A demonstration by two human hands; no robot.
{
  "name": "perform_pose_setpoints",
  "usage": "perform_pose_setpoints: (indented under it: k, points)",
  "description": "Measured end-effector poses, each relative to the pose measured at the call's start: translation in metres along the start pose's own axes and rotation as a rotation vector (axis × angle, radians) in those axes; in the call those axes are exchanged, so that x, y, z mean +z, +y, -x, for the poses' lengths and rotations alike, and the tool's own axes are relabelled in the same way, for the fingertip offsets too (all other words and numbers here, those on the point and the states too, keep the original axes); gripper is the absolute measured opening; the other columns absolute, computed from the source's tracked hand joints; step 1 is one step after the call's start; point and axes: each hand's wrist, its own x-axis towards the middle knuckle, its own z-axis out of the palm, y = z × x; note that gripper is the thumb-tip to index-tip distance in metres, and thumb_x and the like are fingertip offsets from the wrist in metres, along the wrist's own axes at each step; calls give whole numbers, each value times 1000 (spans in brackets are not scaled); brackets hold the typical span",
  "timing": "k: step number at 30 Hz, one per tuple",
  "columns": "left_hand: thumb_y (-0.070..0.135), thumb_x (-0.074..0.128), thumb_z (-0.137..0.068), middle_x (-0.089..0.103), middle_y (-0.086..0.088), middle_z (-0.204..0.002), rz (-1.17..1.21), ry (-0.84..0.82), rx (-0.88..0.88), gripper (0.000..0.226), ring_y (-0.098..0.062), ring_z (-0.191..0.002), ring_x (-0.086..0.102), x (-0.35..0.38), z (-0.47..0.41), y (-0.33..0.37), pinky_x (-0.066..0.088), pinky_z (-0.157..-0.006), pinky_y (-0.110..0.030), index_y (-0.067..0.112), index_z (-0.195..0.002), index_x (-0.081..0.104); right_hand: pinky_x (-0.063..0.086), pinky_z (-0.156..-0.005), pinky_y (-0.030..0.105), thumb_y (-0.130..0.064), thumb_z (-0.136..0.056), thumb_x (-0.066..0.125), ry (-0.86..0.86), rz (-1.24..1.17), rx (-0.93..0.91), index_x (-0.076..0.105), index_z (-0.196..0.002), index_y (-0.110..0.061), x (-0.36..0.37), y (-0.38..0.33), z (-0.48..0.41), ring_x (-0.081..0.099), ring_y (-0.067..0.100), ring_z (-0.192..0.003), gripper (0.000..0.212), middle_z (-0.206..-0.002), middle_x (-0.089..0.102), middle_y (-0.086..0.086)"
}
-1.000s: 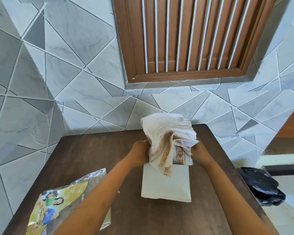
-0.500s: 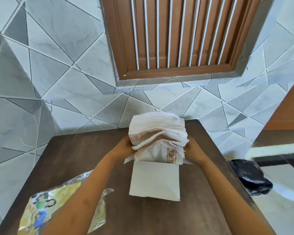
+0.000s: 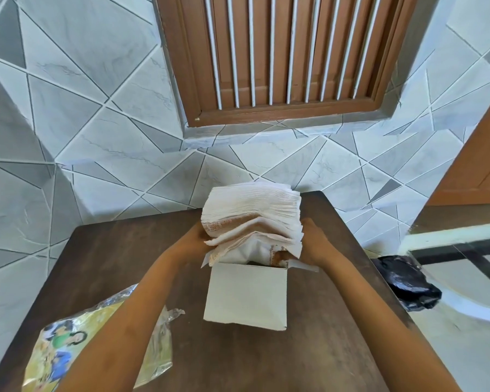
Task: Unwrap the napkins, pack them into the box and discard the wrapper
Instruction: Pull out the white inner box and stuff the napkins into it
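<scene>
Item one, thick stack of white paper napkins with brown patterned edging [image 3: 252, 216]: I see it held from both sides above the open top of the plain grey cardboard box [image 3: 246, 295], its lowest sheets drooping into the opening; most of the stack stands proud of the rim. Left hand [image 3: 194, 240] presses the stack's left side, right hand [image 3: 313, 241] its right; the fingers of both lie behind the paper, so I cannot tell how they are curled, only that both hands are clamped on the stack. Item two, the box: upright on the dark brown wooden bench [image 3: 323, 349], near its middle. Item three, clear and yellow printed plastic wrapper [image 3: 68, 346]: flat at the bench's near left corner, partly under my left forearm, well apart from the box. Item four, black plastic bag [image 3: 405, 284]: on the floor beyond the bench's right edge. Surround: grey geometric wall tiles [image 3: 96, 137]; brown louvred shutter [image 3: 280, 52] above.
</scene>
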Motion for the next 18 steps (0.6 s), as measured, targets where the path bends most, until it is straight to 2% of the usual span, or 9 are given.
perform_pose_setpoints:
  k: [3,5,8,9,10,12,14,16,18]
  points:
    - [4,66,-73,56,0,-115,-70,-111,77,50,14,-93,59,-2,-1,7,46,-74,-3,15,-119,50,28,-103,33,-20,-90,48,55,135,20,51,-121,-4,4,-3,3,36,29,-124,35,-123,53,16]
    - [2,69,-74,58,0,-116,-92,-115,56,47,19,-88,59,-5,-2,7,47,-78,-3,23,-113,51,28,-104,36,-18,-90,46,56,128,33,50,-120,-4,5,-7,8,37,29,-125,34,-125,54,15]
    - [14,68,-73,58,2,-121,-106,-114,70,47,2,-104,59,-5,1,9,46,-91,-16,22,-117,54,35,-105,42,-11,-88,51,-9,-137,61,48,-123,5,-5,-8,13,43,36,-123,39,-127,52,21]
    - [13,67,-75,60,-1,-123,-121,-118,69,46,-6,-109,58,-4,1,8,45,-93,-19,17,-120,55,38,-104,44,-9,-85,54,-51,-240,45,48,-122,8,-10,-6,14,46,37,-120,41,-125,52,21]
    - [7,66,-79,61,-1,-120,-132,-116,61,43,-5,-107,59,-5,1,8,46,-91,-17,14,-120,56,39,-103,43,-8,-84,56,-99,-327,15,49,-121,9,-14,-3,15,49,33,-116,41,-121,53,19]
    - [6,66,-78,64,3,-112,-138,-103,39,40,5,-96,60,-6,2,9,48,-84,-14,18,-116,59,43,-97,26,-3,-84,61,-159,-404,-54,50,-124,2,-18,3,18,48,20,-114,42,-120,53,8]
    - [24,71,-66,65,0,-116,-141,-93,24,53,-5,-102,61,-6,4,14,50,-90,-28,21,-117,59,41,-92,11,-2,-81,65,-90,-450,-113,51,-125,-5,-16,8,18,50,15,-114,47,-124,55,4]
    - [32,72,-62,61,1,-121,-155,-113,24,62,-10,-109,56,-6,5,21,46,-93,-30,21,-121,55,47,-96,27,-5,-81,63,21,-456,-128,60,-116,-4,-10,8,18,56,20,-111,36,-121,61,10]
    - [15,71,-76,53,4,-122,-158,-113,28,53,-8,-110,50,-5,2,24,39,-91,-25,28,-121,45,50,-93,46,-7,-80,61,77,-465,-103,65,-106,-1,-7,6,19,61,29,-106,28,-113,67,16]
